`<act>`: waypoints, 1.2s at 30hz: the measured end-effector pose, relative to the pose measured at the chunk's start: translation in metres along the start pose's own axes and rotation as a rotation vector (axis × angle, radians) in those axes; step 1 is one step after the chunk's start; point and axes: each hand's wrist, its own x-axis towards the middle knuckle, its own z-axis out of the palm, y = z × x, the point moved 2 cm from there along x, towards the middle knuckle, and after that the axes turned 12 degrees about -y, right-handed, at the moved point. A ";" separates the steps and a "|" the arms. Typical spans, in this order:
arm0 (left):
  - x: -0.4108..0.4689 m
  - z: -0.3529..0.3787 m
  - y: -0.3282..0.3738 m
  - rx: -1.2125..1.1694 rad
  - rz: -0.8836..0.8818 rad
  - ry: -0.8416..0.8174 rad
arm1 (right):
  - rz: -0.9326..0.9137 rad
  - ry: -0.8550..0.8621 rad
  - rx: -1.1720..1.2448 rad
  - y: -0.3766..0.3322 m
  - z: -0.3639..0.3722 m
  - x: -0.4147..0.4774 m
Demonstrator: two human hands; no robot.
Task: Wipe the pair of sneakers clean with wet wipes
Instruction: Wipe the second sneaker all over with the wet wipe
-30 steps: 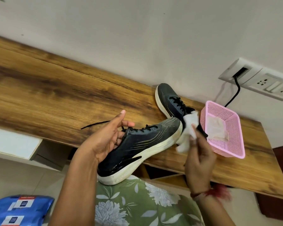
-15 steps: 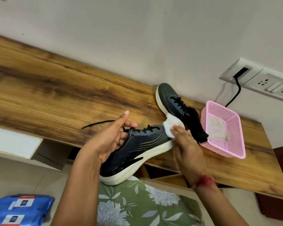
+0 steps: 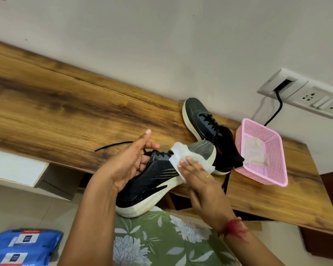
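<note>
A pink basket stands on the wooden desk by the wall. A black cable hangs from the socket panel above it.

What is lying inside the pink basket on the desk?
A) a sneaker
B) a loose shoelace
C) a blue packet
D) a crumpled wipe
D: a crumpled white wipe lies on the mesh floor of the pink basket, and nothing else shows in it.
</note>
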 end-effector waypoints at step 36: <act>-0.005 0.005 0.004 0.003 0.013 -0.016 | 0.037 0.022 -0.132 0.006 -0.003 -0.009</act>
